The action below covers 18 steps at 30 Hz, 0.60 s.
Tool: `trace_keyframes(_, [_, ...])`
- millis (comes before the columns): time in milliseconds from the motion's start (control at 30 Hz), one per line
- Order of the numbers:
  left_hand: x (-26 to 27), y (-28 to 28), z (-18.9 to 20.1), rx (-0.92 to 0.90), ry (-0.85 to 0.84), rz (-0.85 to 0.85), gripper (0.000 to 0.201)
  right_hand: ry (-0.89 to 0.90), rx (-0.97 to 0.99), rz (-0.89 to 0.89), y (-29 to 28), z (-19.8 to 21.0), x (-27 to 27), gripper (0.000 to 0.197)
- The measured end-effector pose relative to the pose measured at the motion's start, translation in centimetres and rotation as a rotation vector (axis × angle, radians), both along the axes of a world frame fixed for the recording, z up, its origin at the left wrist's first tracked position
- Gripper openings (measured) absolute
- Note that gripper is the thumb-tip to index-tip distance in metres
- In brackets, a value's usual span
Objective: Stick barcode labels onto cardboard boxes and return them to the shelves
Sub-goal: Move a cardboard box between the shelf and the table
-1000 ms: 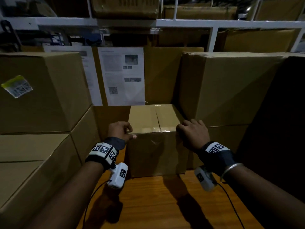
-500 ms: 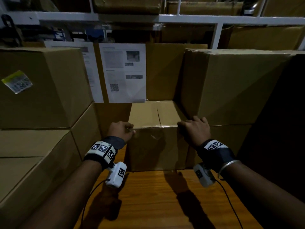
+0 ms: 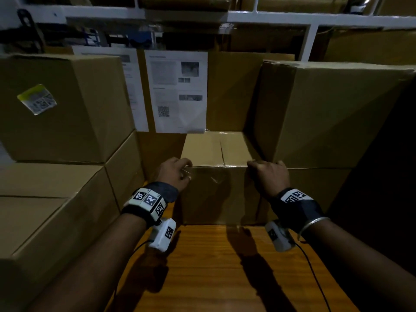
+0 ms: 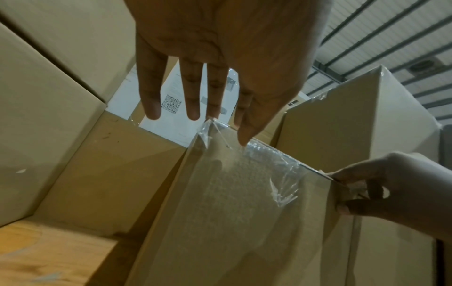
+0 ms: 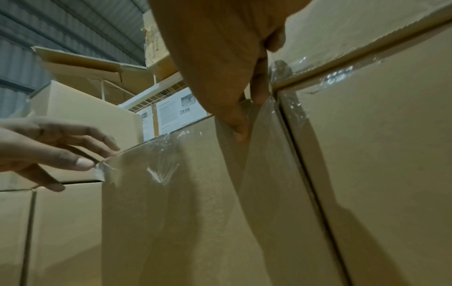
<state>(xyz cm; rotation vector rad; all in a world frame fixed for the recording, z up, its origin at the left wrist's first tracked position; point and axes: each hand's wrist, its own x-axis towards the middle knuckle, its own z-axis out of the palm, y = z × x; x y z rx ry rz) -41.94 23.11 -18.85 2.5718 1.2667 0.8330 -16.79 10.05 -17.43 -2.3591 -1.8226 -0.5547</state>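
Where the stacked cartons on the left rise in steps, the upper large carton (image 3: 60,104) carries a yellow-edged barcode label (image 3: 37,99) stuck askew on its near face. To its right, two printed sheets (image 3: 177,91) hang against the far cartons, the nearer one bearing a square code.

The left hand (image 3: 175,173) sits at the near left top corner of the small cardboard box (image 3: 221,190). In the left wrist view its fingers (image 4: 192,92) are straight and spread, the thumb tip touching the clear tape (image 4: 269,154) along the box's top edge; it grips nothing.

The small box stands upright on the wooden shelf board (image 3: 213,266), far back, wedged between the left stack and the tall cartons on the right, its top flaps closed.

The right hand (image 3: 270,176) is at the box's near right top corner. Its fingers curl over the edge with the thumb pressed on the near face, clamped on the corner, just beside the tall right carton (image 3: 326,113).
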Motion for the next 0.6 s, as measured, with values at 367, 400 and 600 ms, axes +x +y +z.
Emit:
trace_keyframes(367, [0.2,-1.8,-0.5,-0.082,-0.068,0.088,0.041,0.194,0.012,0.095,0.5,-1.1,1.0,0.038])
trace_keyframes(400, [0.3,-2.0,-0.6,-0.106,-0.085,0.094,0.042,0.205,0.011,0.092,0.5,-1.2,1.2,0.039])
trace_keyframes(600, [-1.0,-3.6,-1.0,-0.285,-0.119,0.142,0.065,0.402,0.085,0.160,0.3,-1.7,0.8,0.039])
